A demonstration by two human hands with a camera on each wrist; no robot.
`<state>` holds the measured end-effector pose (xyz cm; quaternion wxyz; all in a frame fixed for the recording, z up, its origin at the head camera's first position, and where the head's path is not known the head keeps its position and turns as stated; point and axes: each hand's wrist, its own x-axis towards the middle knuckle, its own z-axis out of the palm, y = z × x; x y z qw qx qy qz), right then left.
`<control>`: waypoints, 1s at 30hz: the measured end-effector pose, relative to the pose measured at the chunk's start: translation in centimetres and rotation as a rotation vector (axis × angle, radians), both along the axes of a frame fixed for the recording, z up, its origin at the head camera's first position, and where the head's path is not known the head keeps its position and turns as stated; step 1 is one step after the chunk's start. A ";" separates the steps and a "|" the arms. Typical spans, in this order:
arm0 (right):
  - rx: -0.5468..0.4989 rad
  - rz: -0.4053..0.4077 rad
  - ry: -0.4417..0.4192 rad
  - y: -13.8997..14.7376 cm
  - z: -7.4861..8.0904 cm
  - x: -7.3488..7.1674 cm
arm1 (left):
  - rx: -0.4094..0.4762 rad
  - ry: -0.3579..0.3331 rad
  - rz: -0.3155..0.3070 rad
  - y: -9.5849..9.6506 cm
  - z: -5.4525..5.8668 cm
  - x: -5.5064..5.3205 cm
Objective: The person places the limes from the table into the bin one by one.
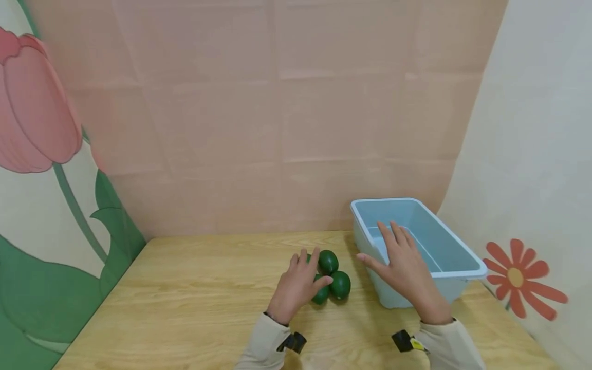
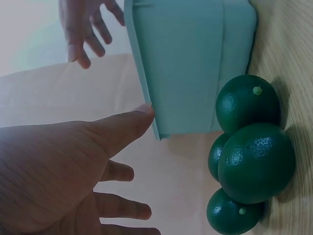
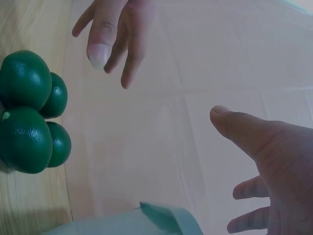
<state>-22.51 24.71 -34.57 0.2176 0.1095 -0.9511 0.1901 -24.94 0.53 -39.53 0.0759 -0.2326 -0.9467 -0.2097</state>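
Note:
Several glossy dark green limes sit clustered on the wooden table, some with a pale stem nub. My left hand hovers over the left side of the cluster, fingers spread, holding nothing; in the head view it partly hides the limes behind it. My right hand is raised in front of a light blue plastic bin, overlapping its near left rim in the head view. Its fingers are extended and apart, with nothing in them.
The bin stands upright at the table's right side, its interior visible from above. Wooden tabletop stretches left of the limes. A pinkish backdrop rises behind the table, and a white wall with a red flower borders the right.

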 end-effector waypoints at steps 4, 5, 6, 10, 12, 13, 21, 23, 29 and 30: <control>0.001 -0.006 0.013 0.4 -0.1 0.0 | 0.000 -0.003 -0.004 -0.1 -0.2 -0.1; 0.002 -0.007 0.013 0.5 -0.1 0.0 | 0.000 -0.005 -0.006 -0.1 -0.3 -0.1; 0.002 -0.009 0.010 0.6 -0.1 0.0 | 0.002 -0.008 -0.008 -0.1 -0.4 -0.1; 0.003 -0.018 0.000 1.1 -0.1 0.1 | -0.011 -0.002 -0.016 -0.1 -0.5 -0.2; 0.002 -0.025 -0.007 1.4 -0.1 0.2 | -0.012 -0.005 -0.024 -0.1 -0.6 -0.3; 0.001 -0.029 -0.011 1.5 -0.1 0.2 | -0.014 -0.007 -0.028 -0.1 -0.6 -0.3; 0.002 -0.037 -0.021 2.3 -0.2 0.5 | -0.003 -0.025 -0.051 -0.1 -0.7 -0.3; 0.001 -0.039 -0.017 2.5 -0.2 0.6 | -0.008 -0.018 -0.060 -0.1 -0.7 -0.2; 0.009 -0.050 -0.012 3.1 -0.3 0.7 | -0.030 -0.014 -0.080 -0.1 -0.8 -0.2; 0.011 -0.052 -0.008 3.2 -0.3 0.6 | -0.032 -0.019 -0.083 -0.1 -0.8 -0.2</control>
